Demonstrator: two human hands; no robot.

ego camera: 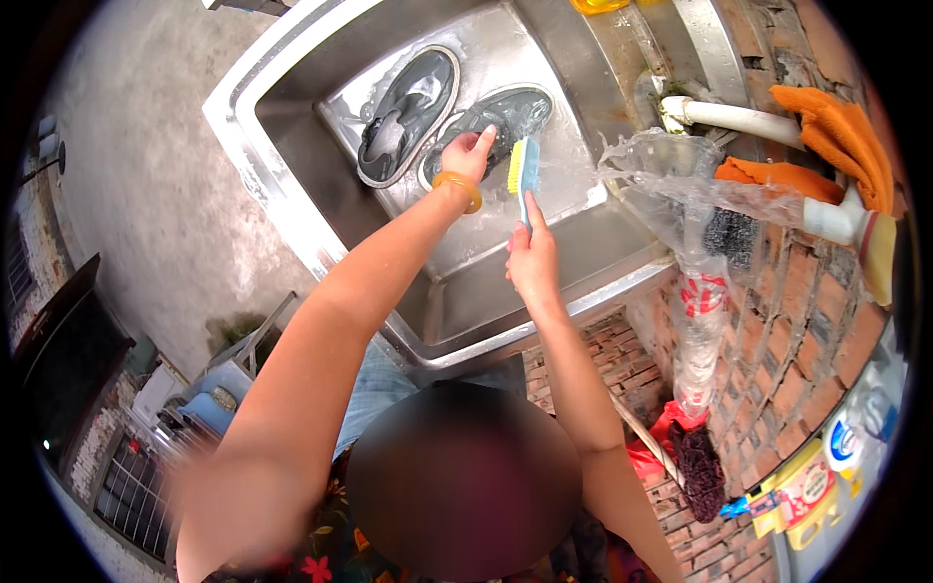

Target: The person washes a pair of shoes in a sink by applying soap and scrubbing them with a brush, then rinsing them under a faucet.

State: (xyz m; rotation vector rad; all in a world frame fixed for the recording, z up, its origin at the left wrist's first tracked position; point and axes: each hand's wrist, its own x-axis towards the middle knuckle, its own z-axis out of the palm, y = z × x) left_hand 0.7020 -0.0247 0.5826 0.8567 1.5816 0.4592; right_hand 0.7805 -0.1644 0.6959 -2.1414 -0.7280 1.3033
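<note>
Two wet dark grey slip-on shoes with pale sole edges lie in a stainless steel sink (503, 310). The left shoe (426, 91) shows its opening and pale insole. Over the opening of the right shoe (521, 109) is my left hand (468, 154), thumb raised, with a yellow-orange bangle (459, 191) at the wrist. Its curled fingers are partly hidden, so their hold on that shoe is unclear. My right hand (533, 259) grips the handle of a scrub brush (528, 167) with a light blue body and yellow bristles. The bristles face left, apart from the shoe.
Right of the sink, a white plastic pipe (743, 120) and clear plastic wrapping (700, 321) stand before a brick wall (809, 291). Orange cloths (838, 138) hang there. Below, a dark mop head (696, 470) rests near packaged goods (798, 488). Concrete ground (160, 131) extends left.
</note>
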